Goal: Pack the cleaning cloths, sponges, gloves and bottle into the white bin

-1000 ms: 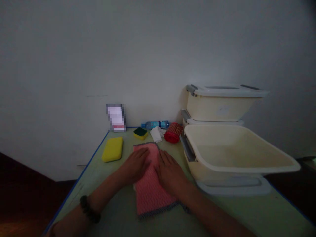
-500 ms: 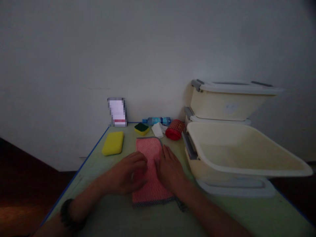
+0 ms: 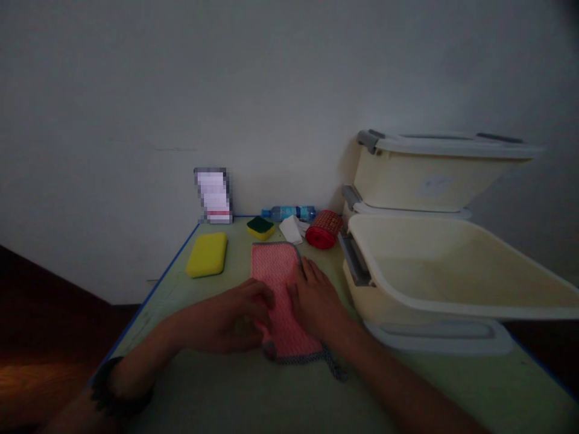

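A pink cleaning cloth (image 3: 280, 271) with a dark grey stitched border lies on the table in front of me. Its near left corner is curled up beside my left hand (image 3: 239, 316), whose bent fingers close round the left edge; the thumb is partly hidden. Pressed flat on the cloth's right side is my right hand (image 3: 314, 295), open, fingers stretched out and pointing away from me. From under the right wrist a bit of the grey border sticks out.
Behind the cloth are a yellow-green sponge (image 3: 260, 228), a white folded tissue (image 3: 292, 229), a blue-labelled bottle (image 3: 292, 213) and a red rolled item (image 3: 324, 229). A yellow sponge (image 3: 207, 255) and a phone (image 3: 214, 196) are left. An open cream bin (image 3: 407, 304) and a lidded bin (image 3: 407, 179) stand right.
My left hand has moved down slightly and closed on the cloth's left edge, curling its near corner up. My right hand stays flat on the cloth. The view has shifted slightly.
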{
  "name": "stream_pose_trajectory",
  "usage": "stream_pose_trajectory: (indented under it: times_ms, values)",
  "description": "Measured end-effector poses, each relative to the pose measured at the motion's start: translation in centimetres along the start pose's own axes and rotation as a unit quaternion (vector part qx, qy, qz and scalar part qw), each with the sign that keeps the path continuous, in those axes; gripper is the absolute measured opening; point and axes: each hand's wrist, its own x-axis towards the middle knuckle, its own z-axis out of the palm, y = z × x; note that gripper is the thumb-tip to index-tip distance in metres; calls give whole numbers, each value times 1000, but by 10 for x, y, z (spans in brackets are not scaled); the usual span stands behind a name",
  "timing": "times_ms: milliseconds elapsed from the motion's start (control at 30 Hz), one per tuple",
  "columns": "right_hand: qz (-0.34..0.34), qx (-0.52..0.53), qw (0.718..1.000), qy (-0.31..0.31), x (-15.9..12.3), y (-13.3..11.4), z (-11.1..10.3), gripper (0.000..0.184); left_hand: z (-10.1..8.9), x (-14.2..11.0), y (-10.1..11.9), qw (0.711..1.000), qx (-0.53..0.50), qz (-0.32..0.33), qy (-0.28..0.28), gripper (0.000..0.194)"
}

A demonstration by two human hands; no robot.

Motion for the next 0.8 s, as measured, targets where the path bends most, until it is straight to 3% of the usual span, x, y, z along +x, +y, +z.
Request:
stream_pose_trajectory:
  times_ms: [100,200,333,433,567,667,733,800]
  values:
    - [-25,68,997,1,2,2,-3,41,-1,0,-12,997,-74,-17,34,14]
    - [-37,201,978,40,6,0,-7,34,-3,3,-25,977,-135,-106,127,22]
    - [6,414,908,62,7,-5,-12,43,-2,9,-35,906,-229,-173,310,26]
    - [-1,502,861,82,3,-7,-13,52,-1,13,-35,859,-276,-199,381,31]
    - [-64,518,849,88,0,-11,-12,44,0,14,-32,858,-253,-218,391,33]
    - [-31,493,861,121,2,-13,-13,32,1,13,-33,871,-213,-225,380,33]
    - [-4,481,864,146,4,-12,-14,27,3,12,-33,888,-207,-212,351,34]
    - [20,468,869,158,7,-10,-15,26,5,12,-34,914,-232,-181,280,34]
